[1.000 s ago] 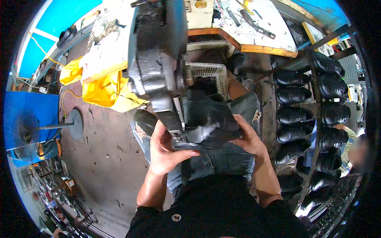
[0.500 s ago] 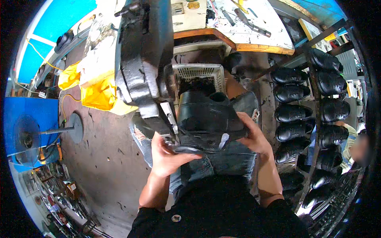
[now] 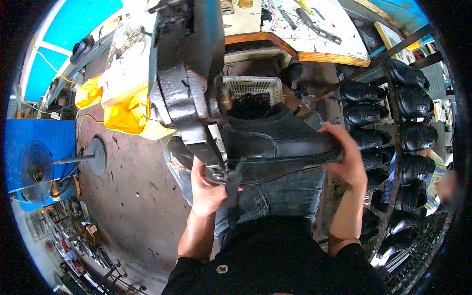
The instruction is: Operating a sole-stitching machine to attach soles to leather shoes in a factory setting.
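A black shoe (image 3: 295, 145) lies sideways across my lap, one end against the metal tip of a dark machine arm (image 3: 182, 93). Its upper faces away from me and the sole edge runs along the near side. Around the shoe's right end my right hand (image 3: 350, 160) is closed. My left hand (image 3: 207, 191) is closed at the left end, just below the machine tip, its fingers partly hidden by shoe and machine. A thin dark strip (image 3: 233, 184) hangs down from the tip beside my left hand.
Beyond the shoe stands a pale plastic basket (image 3: 253, 84) with black scraps. A worktable (image 3: 319, 44) with tools is ahead. Racks of black shoes (image 3: 366, 113) line the right, where another person (image 3: 435, 182) is partly visible. At left are yellow bags (image 3: 127, 115) and a fan (image 3: 35, 172).
The shoe has turned so its long side lies across me and its opening no longer faces up. My right hand has moved outward to the right. A dark strip now hangs by the tip.
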A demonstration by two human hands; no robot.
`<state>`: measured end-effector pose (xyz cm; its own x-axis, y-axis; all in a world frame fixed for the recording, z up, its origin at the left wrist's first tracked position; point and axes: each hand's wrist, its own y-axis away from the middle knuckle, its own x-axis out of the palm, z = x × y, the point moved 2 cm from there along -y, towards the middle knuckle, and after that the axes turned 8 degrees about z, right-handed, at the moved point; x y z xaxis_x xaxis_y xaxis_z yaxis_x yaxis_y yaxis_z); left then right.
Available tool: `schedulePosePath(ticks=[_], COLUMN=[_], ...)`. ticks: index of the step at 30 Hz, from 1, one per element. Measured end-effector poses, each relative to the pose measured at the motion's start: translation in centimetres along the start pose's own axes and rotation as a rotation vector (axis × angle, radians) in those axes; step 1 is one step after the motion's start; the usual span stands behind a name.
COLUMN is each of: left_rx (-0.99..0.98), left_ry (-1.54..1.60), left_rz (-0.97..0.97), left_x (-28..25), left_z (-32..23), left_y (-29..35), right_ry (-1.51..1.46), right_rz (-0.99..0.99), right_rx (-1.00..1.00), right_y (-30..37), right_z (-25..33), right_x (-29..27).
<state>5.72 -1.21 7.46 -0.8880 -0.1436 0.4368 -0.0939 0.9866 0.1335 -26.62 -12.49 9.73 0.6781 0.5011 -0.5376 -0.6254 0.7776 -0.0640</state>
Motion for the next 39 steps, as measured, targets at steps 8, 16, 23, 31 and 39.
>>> schedulePosePath(ticks=[8,16,23,31,39], left_rx=[-0.168,-0.496,-0.441,-0.411,-0.479], left_ry=[0.498,0.02,-0.131,-0.208,-0.279], left_rz=[-0.064,0.173,0.602,0.568,0.577], left_x=[-0.5,2.5,5.1,7.2,6.4], left_z=[3.8,6.6,10.0,9.7,10.5], left_y=[2.0,-0.5,-1.1,0.2,1.6], right_ry=[-0.064,-0.566,0.516,0.83,1.001], right_rz=[-0.475,-0.488,-0.499,-0.819,-0.607], right_rx=[-0.435,0.216,0.687,1.13,1.364], right_y=[-1.0,11.2,25.1,40.9,43.4], right_z=[4.7,2.3,12.3,-3.0,-11.6], right_x=[-4.7,-1.2,-1.0,9.1,12.0])
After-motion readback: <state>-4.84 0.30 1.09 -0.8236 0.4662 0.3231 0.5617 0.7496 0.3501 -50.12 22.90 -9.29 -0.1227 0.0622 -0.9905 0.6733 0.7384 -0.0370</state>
